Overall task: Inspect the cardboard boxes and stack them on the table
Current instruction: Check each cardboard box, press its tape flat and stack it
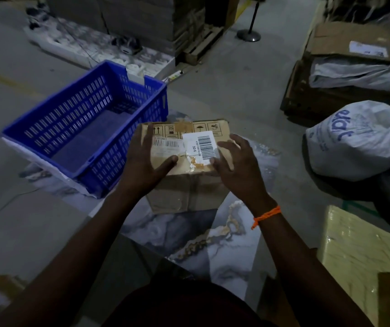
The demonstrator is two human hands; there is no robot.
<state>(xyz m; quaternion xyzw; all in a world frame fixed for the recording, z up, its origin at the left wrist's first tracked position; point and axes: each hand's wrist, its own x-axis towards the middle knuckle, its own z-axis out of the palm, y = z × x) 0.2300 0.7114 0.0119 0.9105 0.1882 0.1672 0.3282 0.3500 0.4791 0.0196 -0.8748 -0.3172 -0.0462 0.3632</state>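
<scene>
the box [189, 192] sits on the marble table [224, 234], labels on top. the left hand [145, 161] lies flat on the box's left top edge, fingers straight, thumb spread. the right hand [234, 164] rests loosely on its right top edge, gripping nothing. a blue crate [71, 109] stands left of the box and a white sack [359, 142] right of it.

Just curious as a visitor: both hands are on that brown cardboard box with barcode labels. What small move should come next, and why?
Probably grip the brown cardboard box by its sides and tilt it to check another face. The left hand and right hand lie spread over its labelled top, fingers fairly straight, gripping nothing yet; it sits on the marble-patterned table.
</scene>
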